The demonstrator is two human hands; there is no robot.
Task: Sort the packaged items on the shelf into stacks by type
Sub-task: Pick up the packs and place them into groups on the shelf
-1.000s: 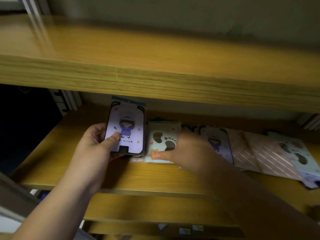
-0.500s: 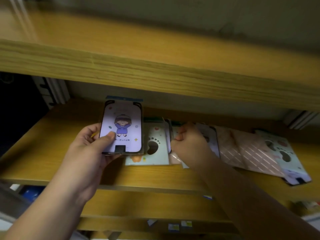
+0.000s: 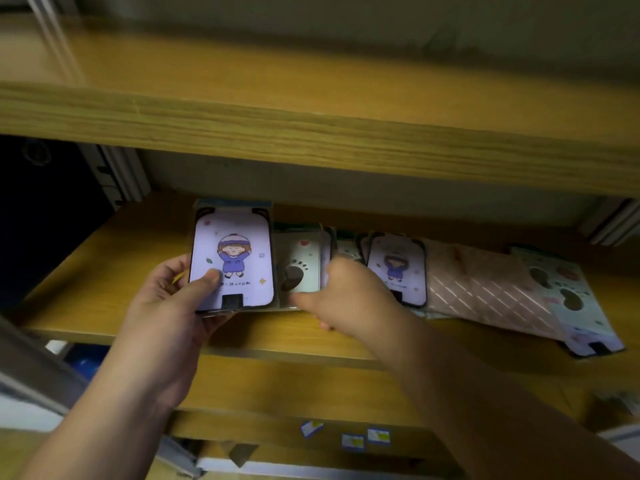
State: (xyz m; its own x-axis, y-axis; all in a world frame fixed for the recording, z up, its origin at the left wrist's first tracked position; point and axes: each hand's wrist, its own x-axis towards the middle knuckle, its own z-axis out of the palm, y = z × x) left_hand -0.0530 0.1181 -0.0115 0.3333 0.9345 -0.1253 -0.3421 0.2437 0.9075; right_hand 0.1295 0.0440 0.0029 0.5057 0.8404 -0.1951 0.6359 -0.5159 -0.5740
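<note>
- Purple case [image 3: 232, 259], packaged and printed with a cartoon child, stands tilted above the shelf [image 3: 104, 258] at its left end, gripped by the left hand [image 3: 173, 299], thumb on its face.
- Right hand [image 3: 341, 292] pinches the edge of a paw-print pack [image 3: 298, 268] just beside it, fingers curled round it.
- Further right lie a second purple case [image 3: 396, 268], a pink striped pack [image 3: 485, 289] and another paw-print pack [image 3: 568, 296], overlapping.
- Sorting seems at an early stage: types are not yet stacked.
- Next move likely calls for lifting the paw-print pack clear without dragging its neighbours.
</note>
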